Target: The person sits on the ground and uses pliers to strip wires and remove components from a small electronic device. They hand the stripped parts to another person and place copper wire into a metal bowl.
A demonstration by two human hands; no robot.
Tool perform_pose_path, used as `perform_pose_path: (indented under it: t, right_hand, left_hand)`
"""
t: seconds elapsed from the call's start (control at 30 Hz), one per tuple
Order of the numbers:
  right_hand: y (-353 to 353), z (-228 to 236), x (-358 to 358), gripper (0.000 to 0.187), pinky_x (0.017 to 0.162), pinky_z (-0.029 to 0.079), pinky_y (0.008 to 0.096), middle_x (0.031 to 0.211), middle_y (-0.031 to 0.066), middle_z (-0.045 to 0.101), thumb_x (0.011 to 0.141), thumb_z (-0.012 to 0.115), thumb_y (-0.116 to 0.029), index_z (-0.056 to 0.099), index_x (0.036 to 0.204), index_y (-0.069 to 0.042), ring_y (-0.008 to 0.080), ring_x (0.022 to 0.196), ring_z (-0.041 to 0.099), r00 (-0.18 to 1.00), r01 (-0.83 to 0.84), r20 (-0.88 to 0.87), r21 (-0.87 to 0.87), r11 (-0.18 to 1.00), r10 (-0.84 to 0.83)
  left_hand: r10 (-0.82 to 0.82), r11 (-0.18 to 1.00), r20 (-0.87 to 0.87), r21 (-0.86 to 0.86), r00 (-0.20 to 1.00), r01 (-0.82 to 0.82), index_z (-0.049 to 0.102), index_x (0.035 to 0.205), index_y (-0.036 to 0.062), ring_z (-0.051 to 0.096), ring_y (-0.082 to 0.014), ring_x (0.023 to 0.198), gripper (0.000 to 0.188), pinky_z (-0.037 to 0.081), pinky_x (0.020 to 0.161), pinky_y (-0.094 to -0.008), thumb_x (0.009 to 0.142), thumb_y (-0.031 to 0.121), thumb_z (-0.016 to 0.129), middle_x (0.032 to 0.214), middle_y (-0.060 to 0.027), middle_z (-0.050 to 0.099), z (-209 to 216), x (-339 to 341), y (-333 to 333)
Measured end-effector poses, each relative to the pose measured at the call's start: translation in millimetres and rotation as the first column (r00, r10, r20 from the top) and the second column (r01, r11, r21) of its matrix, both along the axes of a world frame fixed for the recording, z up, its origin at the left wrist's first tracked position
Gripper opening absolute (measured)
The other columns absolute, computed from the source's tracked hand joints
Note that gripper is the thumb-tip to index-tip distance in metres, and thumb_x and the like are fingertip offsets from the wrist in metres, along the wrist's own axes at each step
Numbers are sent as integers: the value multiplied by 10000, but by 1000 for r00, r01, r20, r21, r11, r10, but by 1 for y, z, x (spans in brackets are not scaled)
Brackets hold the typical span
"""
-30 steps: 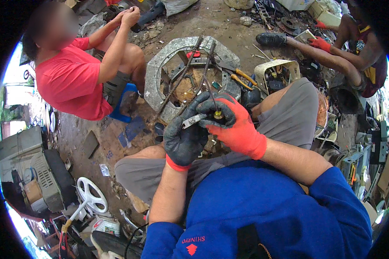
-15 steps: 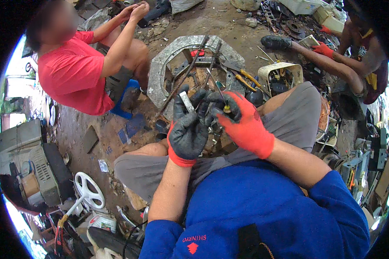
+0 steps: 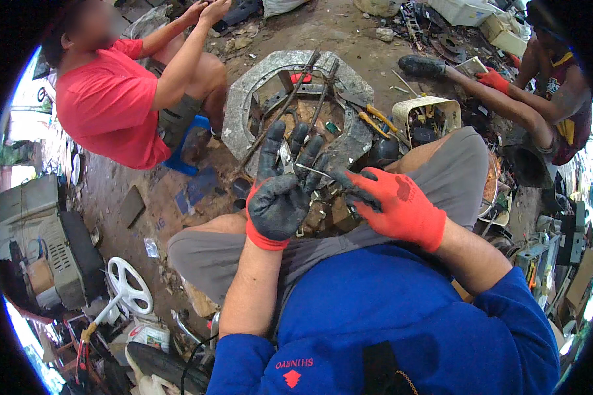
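Observation:
My left hand (image 3: 278,197), in a red glove with black-coated palm, is turned palm up with its fingers raised. Between its thumb and fingers sits a small silvery metal piece (image 3: 286,157), partly hidden by the fingers. My right hand (image 3: 392,201), gloved alike, is closed around a screwdriver, its handle mostly covered by the fingers. The thin screwdriver shaft (image 3: 313,171) points left, its tip beside the fingers of my left hand and close to the metal piece. Beyond both hands lies an octagonal stone-like ring (image 3: 244,125) with metal rods across it.
Yellow-handled cutters (image 3: 375,122) rest on the ring's right side, near a cream container (image 3: 435,102) of scrap. One person in a red shirt (image 3: 109,108) sits at left; another with red gloves (image 3: 494,80) sits at right. A white steering wheel (image 3: 130,286) lies lower left.
My hands have drawn apart a little. The screwdriver shaft has swung from pointing away to pointing left. My left fingers have straightened, covering more of the metal piece.

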State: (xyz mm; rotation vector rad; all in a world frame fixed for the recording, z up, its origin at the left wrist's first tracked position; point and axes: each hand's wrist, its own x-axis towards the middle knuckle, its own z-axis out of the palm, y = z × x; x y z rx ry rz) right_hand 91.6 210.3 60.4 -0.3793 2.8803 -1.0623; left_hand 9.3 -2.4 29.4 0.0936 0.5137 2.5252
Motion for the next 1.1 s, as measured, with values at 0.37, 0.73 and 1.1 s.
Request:
perform_pose_path:
  t: [0.37,0.73,1.1]
  right_hand:
    - [1,10,0,507,728,531,473,997,179,621,862,655,-219,554,1347,-113,387,849,648,996,-28,89,63,998,22]
    - [8,-5,-11,475,688,498,354,837,47,629,921,615,-133,559,1391,-96,135,753,589,750,258,653,-437,862,107]
    - [-4,-9,-9,482,796,515,395,1003,217,688,916,609,-132,543,1388,-60,318,900,670,904,79,413,-420,904,113]
  left_hand:
    - [-92,907,-262,-421,961,-28,226,1572,75,438,-308,1390,810,343,1144,-395,837,-7,557,1558,-173,366,-11,3,-1]
    - [-169,791,-340,-607,925,-78,218,1559,75,539,-359,1287,796,475,1038,-436,904,165,661,1533,-211,380,-25,-6,-5]
    - [-6,1000,-26,29,1000,7,344,1482,-36,517,-391,1295,585,387,1125,-534,1000,210,567,1400,-215,523,-25,9,15]
